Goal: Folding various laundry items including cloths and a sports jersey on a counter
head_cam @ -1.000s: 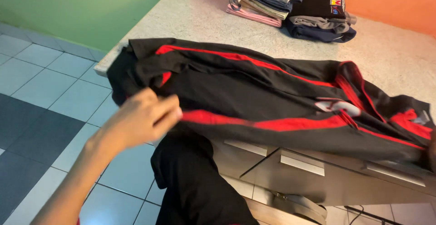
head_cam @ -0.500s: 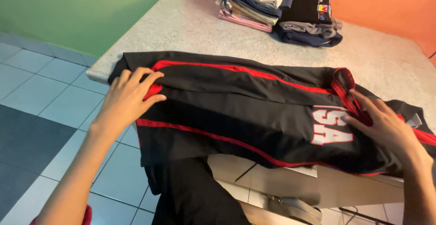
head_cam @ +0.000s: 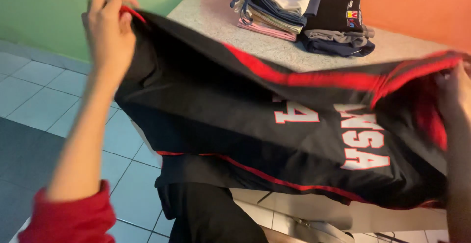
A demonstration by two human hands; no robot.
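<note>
Garment handling is at a mid stage, judging from how things lie. A black jersey (head_cam: 235,125) with red trim is lifted off the speckled countertop (head_cam: 314,56) and stretched wide in front of the camera, not yet laid flat or folded. Its lower part hangs down past the counter edge.

Left hand (head_cam: 109,29): raised at the jersey's left end, fingers closed in a pinch on the red-edged corner of the cloth. A red sleeve cuff (head_cam: 73,218) shows at the lower end of that forearm.

Right hand (head_cam: 458,98): at the jersey's right end, partly cut by the frame edge. It grips the cloth near the red band; the exact finger position is not clear.

Done, as a judgement: two stacks of folded clothes rest on the countertop beyond the jersey, close to the orange wall (head_cam: 417,7). The lighter stack (head_cam: 277,5) holds white, grey and pink items; the dark stack (head_cam: 338,25), touching it on the right, has a black item on top. Left: the jersey itself.

Markings: large white block characters with red outline sit on the jersey's front, right of its centre. Small multicoloured patches sit on the top item of the dark stack. A green wall (head_cam: 44,12) and pale blue floor tiles (head_cam: 39,105) lie left of the jersey.
</note>
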